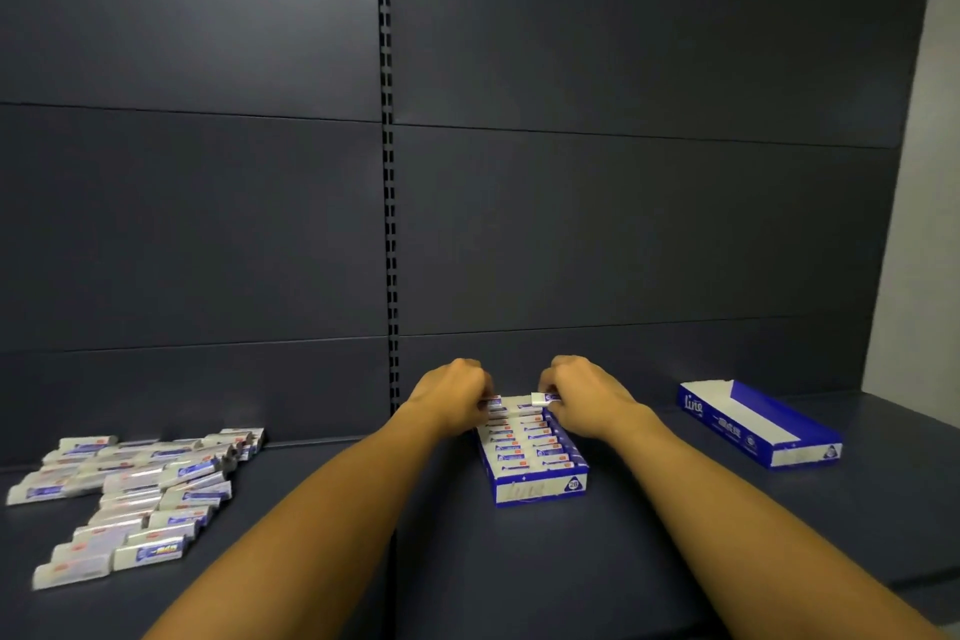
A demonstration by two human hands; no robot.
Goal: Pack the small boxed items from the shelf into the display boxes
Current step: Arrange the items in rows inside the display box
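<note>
Roughly halfway: both hands, left [457, 392] & right [582, 395], pinch small boxed items [540, 399] at the far end of the near-full display box [540, 486] btwn them, w/ a loose pile [135, 494] well left and an empty display box [758, 426] right, all on the shelf [363, 473].

Dark grey shelf [675, 561] backed by slotted panel wall [623, 224].

The light is dim and soft where I work, brightest at the upper right. My forearms throw faint shadows on the shelf [649, 561]. The wide lens bows the edges, and the wrappers on the loose boxes [130, 494] glare, print blurred.
</note>
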